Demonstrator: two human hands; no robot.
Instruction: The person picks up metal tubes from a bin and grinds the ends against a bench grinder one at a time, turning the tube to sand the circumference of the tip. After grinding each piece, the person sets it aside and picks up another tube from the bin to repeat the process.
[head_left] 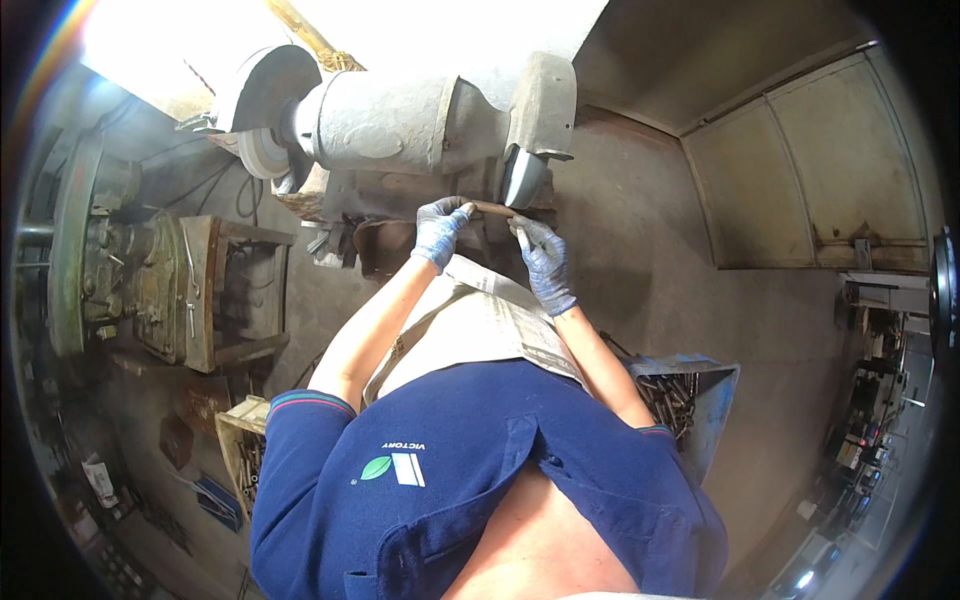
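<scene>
Grinding step: judging by the pose, a short brown metal rod (492,209) is being offered to the right-hand wheel of a grey bench grinder (400,125); contact itself is hidden under the wheel guard (540,105).
Far left: a green machine block (120,270) and a rusty steel frame (235,290) stand well apart from the arms, so the left elbow has open room.
Lower left: a wooden box of small metal pieces (245,450) sits near the left sleeve, below the working line.
Left hand (438,230): gloved in blue-grey, fingers closed around the rod's left end, just beside the grinder's base.
Rod position: lies nearly level between both hands, in front of the grinder, its right part close under the guarded wheel (522,178).
Right hand (545,262): gloved too, fingertips pinched narrow on the rod's right part, near the wheel's lower rim.
Next move, as I judge it: calls for steady, even pressure with both grips firm and the right fingers kept off the wheel edge.
Lap: a newspaper sheet (480,320) covers the knees beneath the hands.
Right: a blue bin of rods (690,390) stands near the right forearm; beyond it the bare floor (650,270) leaves room.
</scene>
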